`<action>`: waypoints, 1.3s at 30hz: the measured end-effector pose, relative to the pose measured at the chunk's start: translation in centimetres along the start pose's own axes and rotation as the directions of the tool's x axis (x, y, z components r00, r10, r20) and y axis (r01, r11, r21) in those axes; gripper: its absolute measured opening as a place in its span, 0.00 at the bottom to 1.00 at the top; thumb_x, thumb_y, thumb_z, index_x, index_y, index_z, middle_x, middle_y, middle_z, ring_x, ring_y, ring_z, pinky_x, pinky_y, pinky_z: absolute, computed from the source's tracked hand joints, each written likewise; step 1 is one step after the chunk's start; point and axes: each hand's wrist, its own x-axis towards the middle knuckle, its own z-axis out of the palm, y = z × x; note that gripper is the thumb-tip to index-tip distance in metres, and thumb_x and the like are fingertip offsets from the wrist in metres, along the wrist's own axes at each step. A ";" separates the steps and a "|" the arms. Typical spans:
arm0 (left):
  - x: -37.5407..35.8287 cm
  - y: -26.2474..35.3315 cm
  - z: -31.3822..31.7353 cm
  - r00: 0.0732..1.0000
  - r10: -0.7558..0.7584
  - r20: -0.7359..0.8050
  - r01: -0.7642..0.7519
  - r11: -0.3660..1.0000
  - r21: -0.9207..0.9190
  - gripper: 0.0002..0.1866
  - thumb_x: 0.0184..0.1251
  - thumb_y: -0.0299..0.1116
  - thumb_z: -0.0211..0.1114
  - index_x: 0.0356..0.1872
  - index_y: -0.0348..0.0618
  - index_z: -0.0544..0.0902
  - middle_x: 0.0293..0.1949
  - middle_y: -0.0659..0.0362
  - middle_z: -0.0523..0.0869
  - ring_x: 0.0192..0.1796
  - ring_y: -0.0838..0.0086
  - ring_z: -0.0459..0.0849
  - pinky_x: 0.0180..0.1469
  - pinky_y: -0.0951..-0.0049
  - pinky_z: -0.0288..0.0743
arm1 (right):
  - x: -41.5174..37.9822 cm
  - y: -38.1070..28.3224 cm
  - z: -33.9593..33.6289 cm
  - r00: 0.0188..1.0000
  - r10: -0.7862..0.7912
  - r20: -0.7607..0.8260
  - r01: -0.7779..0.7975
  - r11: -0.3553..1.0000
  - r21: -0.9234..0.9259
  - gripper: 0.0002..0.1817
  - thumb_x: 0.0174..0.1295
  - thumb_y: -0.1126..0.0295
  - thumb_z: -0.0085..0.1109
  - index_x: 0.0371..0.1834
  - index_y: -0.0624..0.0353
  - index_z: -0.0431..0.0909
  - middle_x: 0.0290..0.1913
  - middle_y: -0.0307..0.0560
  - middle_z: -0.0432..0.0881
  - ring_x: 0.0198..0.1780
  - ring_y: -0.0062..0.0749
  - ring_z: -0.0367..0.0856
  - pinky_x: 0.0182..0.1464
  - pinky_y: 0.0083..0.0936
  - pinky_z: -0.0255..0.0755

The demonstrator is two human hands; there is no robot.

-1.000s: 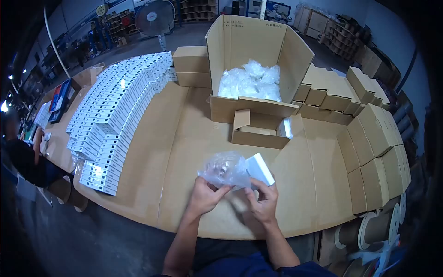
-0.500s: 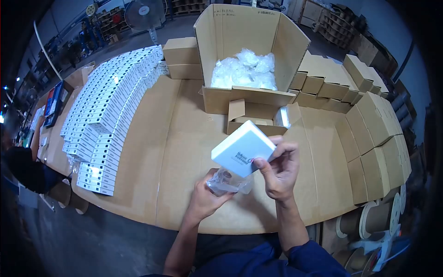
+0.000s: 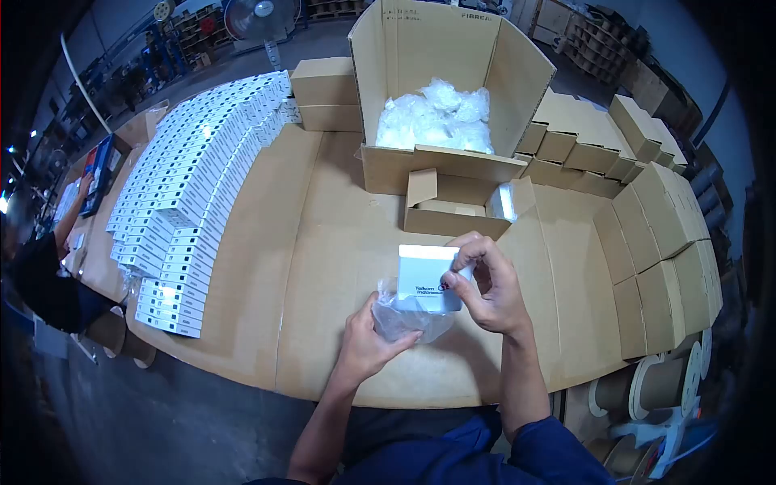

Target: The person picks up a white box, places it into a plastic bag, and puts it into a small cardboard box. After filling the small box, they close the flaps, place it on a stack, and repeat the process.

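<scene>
My right hand (image 3: pixel 491 287) grips the upper right edge of a flat white box (image 3: pixel 427 275) printed "Telkom Indonesia". The box stands nearly upright, its lower end at the mouth of a clear plastic bag (image 3: pixel 408 323). My left hand (image 3: pixel 368 343) is closed around the left side of that bag. Just beyond, a small open cardboard box (image 3: pixel 453 220) holds a plastic-wrapped white item (image 3: pixel 503 202) at its right end.
Many stacked white boxes (image 3: pixel 182 202) line the left side. Behind stands a large open carton (image 3: pixel 440 166) with crumpled clear bags (image 3: pixel 436 117). Brown cartons (image 3: pixel 659 242) stack along the right. A co-worker's arm (image 3: pixel 71 214) shows at far left.
The white box has turned from tilted to nearly upright and come down against the bag's mouth. My left hand has opened the bag out wider beneath it. The view has shifted slightly.
</scene>
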 end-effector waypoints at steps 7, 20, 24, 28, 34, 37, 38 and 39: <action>-0.8 -1.1 0.9 0.997 -0.021 0.075 0.051 0.904 -0.425 0.32 0.68 0.35 0.78 0.67 0.33 0.74 0.61 0.53 0.84 0.61 0.70 0.84 0.64 0.67 0.78 | 0.2 1.2 1.0 0.980 0.192 0.061 -0.193 0.981 0.011 0.06 0.70 0.79 0.63 0.46 0.63 0.76 0.41 0.44 0.82 0.39 0.24 0.82 0.42 0.24 0.77; -0.5 -3.9 1.0 0.982 -0.181 -0.046 0.083 0.644 -0.760 0.21 0.89 0.35 0.49 0.71 0.33 0.69 0.63 0.50 0.81 0.65 0.65 0.82 0.69 0.59 0.78 | -1.5 3.1 1.6 0.987 0.147 -0.069 -0.140 0.986 0.091 0.21 0.65 0.77 0.68 0.61 0.59 0.75 0.66 0.49 0.76 0.60 0.35 0.84 0.64 0.33 0.78; -0.2 -3.8 1.2 0.975 -0.181 -0.130 0.002 0.592 -0.806 0.22 0.88 0.35 0.49 0.73 0.33 0.66 0.66 0.49 0.79 0.67 0.64 0.81 0.70 0.58 0.77 | -4.8 3.4 3.9 0.865 0.491 -0.100 -0.437 0.836 0.331 0.16 0.70 0.72 0.68 0.56 0.65 0.77 0.59 0.50 0.79 0.52 0.28 0.85 0.53 0.28 0.82; -0.2 -3.8 1.0 0.975 -0.163 -0.149 -0.015 0.622 -0.783 0.22 0.88 0.35 0.50 0.74 0.35 0.66 0.67 0.50 0.78 0.68 0.64 0.80 0.71 0.57 0.75 | -6.1 4.4 5.1 0.701 0.714 0.009 -0.601 0.583 0.547 0.11 0.75 0.66 0.65 0.48 0.64 0.83 0.37 0.41 0.86 0.39 0.19 0.82 0.42 0.19 0.77; -0.7 -4.2 0.9 0.983 -0.116 -0.140 -0.025 0.680 -0.733 0.22 0.88 0.36 0.51 0.74 0.35 0.66 0.65 0.52 0.80 0.66 0.66 0.81 0.70 0.60 0.76 | -5.4 4.3 5.3 0.778 0.620 -0.097 -0.537 0.737 0.410 0.09 0.76 0.69 0.63 0.45 0.66 0.85 0.37 0.38 0.86 0.39 0.18 0.80 0.44 0.19 0.77; -1.0 -5.3 0.2 0.993 -0.055 -0.107 -0.031 0.742 -0.670 0.21 0.88 0.37 0.51 0.72 0.35 0.69 0.62 0.53 0.82 0.65 0.70 0.81 0.68 0.64 0.76 | -4.7 4.2 4.4 0.830 0.545 -0.116 -0.465 0.792 0.395 0.08 0.76 0.71 0.61 0.44 0.66 0.84 0.41 0.39 0.86 0.42 0.18 0.80 0.47 0.20 0.77; -1.0 -5.9 0.0 0.994 -0.049 -0.098 -0.025 0.772 -0.635 0.21 0.88 0.38 0.51 0.71 0.35 0.70 0.61 0.53 0.82 0.64 0.72 0.81 0.68 0.66 0.75 | -4.5 4.2 4.1 0.851 0.512 -0.114 -0.439 0.815 0.379 0.08 0.76 0.72 0.61 0.44 0.66 0.84 0.42 0.39 0.86 0.42 0.18 0.80 0.47 0.21 0.77; -1.1 -6.4 -0.1 0.995 -0.044 -0.088 -0.017 0.802 -0.597 0.21 0.88 0.38 0.51 0.70 0.35 0.71 0.60 0.54 0.83 0.64 0.73 0.81 0.67 0.68 0.75 | -4.4 4.2 4.0 0.871 0.479 -0.114 -0.412 0.835 0.364 0.08 0.77 0.72 0.60 0.44 0.66 0.84 0.43 0.39 0.86 0.43 0.18 0.80 0.47 0.21 0.78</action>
